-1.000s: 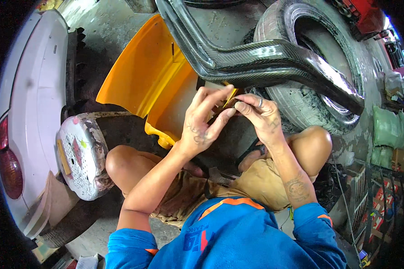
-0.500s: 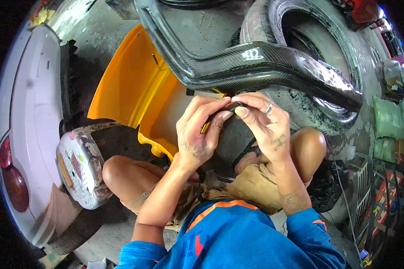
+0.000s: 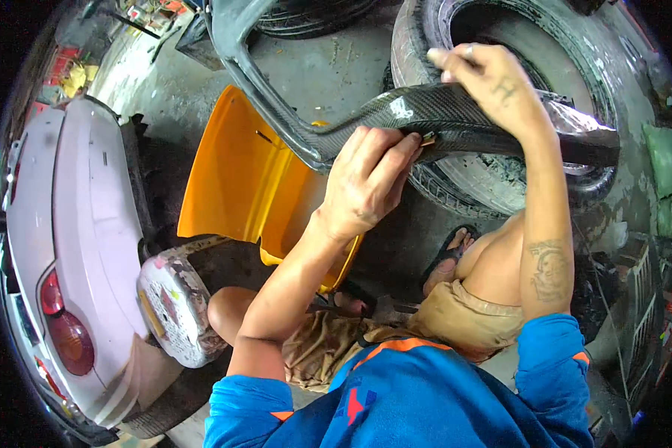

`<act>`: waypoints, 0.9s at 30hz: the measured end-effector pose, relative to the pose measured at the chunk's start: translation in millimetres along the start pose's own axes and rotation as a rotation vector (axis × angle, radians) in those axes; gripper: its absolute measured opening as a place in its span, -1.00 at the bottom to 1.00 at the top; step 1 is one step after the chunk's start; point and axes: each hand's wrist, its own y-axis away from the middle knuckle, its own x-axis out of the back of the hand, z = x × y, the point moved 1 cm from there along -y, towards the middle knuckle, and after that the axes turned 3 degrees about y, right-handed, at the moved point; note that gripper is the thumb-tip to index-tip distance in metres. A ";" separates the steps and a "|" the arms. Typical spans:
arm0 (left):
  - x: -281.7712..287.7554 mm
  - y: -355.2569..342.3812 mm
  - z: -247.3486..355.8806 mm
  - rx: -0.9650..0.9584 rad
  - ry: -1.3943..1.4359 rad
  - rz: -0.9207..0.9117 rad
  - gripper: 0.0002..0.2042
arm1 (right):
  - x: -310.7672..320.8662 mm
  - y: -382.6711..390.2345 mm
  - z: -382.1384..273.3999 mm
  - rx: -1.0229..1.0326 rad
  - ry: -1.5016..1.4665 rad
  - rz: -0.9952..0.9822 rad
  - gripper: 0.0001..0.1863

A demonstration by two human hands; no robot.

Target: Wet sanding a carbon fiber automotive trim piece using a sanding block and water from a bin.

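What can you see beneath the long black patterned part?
Beneath the black part, a tyre shows at right and a yellow panel at left. The stretches it crosses are covered, so contact there cannot be told.

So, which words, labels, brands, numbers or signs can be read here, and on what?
Blue shirt: red and dark-blue chest print, too blurred to read.
Right hand: letter-like tattoo, not copied out.
Right forearm: picture tattoo, no legible words.
Nothing else legible.
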 end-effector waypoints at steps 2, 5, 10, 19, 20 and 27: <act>0.0 3.8 -4.1 -0.029 -0.025 -0.016 -0.69 | -0.8 0.4 -6.3 -0.023 0.104 -0.066 -0.48; -1.1 6.0 -6.5 -0.070 -0.069 -0.029 -0.66 | 1.3 0.0 -16.6 -0.085 0.127 -0.124 -0.48; 0.4 6.3 -8.3 -0.133 -0.150 -0.022 -0.59 | 0.3 0.7 -7.2 0.007 0.137 -0.107 -0.47; -2.5 -5.4 -6.1 -0.210 -0.182 -0.036 -0.64 | -5.3 2.7 -7.7 0.018 0.229 -0.042 -0.48; -2.7 -10.5 -5.5 -0.205 -0.161 -0.061 -0.65 | -3.9 2.1 -8.4 0.015 0.229 -0.045 -0.48; 2.4 -7.0 -7.5 -0.169 -0.095 -0.114 -0.67 | 0.0 0.2 -9.0 -0.001 0.173 -0.071 -0.56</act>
